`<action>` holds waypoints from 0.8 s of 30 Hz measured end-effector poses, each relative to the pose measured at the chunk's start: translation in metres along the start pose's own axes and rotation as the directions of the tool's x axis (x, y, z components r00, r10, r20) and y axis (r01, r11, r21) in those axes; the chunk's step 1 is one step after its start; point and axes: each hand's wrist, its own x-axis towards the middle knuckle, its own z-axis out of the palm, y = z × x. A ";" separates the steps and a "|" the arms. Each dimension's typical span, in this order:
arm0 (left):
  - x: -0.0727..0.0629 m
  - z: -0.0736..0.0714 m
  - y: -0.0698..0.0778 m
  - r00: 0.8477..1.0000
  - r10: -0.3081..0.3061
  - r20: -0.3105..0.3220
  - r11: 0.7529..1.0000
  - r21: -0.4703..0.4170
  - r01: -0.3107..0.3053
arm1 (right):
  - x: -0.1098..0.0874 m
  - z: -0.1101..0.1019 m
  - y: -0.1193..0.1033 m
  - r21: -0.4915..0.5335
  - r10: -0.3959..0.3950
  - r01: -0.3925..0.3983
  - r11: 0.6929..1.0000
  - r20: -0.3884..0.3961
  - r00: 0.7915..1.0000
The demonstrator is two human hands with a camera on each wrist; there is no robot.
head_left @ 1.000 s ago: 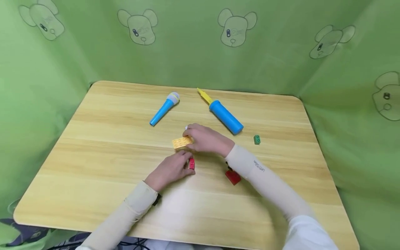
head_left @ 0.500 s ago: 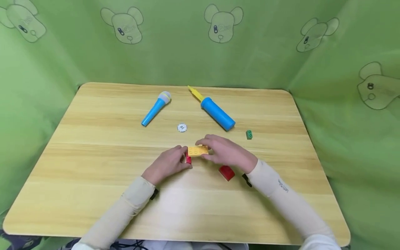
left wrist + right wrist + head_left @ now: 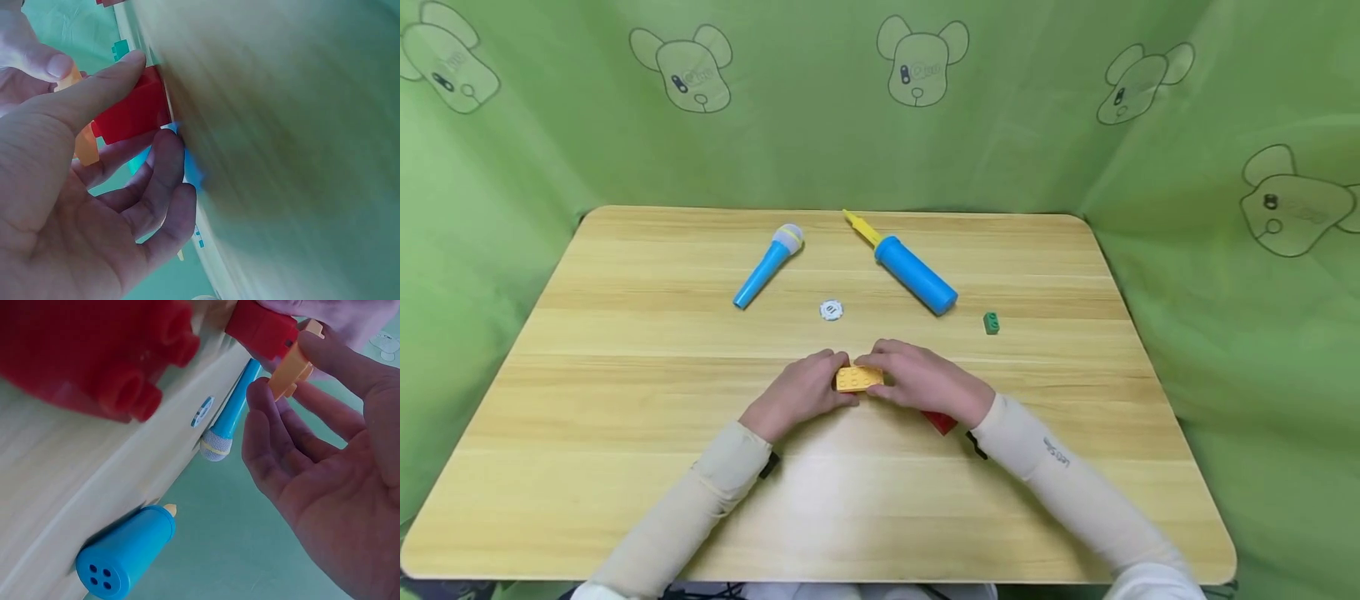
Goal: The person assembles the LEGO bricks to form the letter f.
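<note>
My left hand (image 3: 802, 388) grips a red toy brick (image 3: 134, 109) between thumb and fingers, low over the table. In the head view that brick is almost wholly covered by a flat yellow brick (image 3: 859, 379). My right hand (image 3: 928, 380) pinches the yellow brick by its edges, thumb on one side and fingers on the other. It lies across the studded top of the red brick, orange-looking in both wrist views. Whether the two are pressed fully together I cannot tell.
A second red brick (image 3: 940, 422) lies partly under my right hand, with studs. Behind are a white chip (image 3: 831, 310), a blue toy microphone (image 3: 767, 268), a blue hand pump (image 3: 917, 275) with yellow nozzle, and a small green brick (image 3: 992, 323).
My right hand has brought the yellow brick from beside the white chip toward me and onto the red brick in my left hand. The chip is uncovered. The head view has shifted.
</note>
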 end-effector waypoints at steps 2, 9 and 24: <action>0.000 0.000 0.000 1.000 0.004 0.001 1.000 0.014 -0.004 | 0.001 0.001 -0.001 0.000 0.004 -0.004 1.000 0.003 1.000; 0.001 -0.002 0.001 1.000 0.009 -0.004 1.000 0.029 -0.009 | 0.004 0.001 -0.003 -0.021 0.008 -0.007 1.000 0.007 1.000; 0.002 -0.002 0.000 1.000 0.004 0.000 1.000 0.021 -0.004 | 0.009 0.002 -0.005 -0.048 0.000 0.001 0.999 0.023 1.000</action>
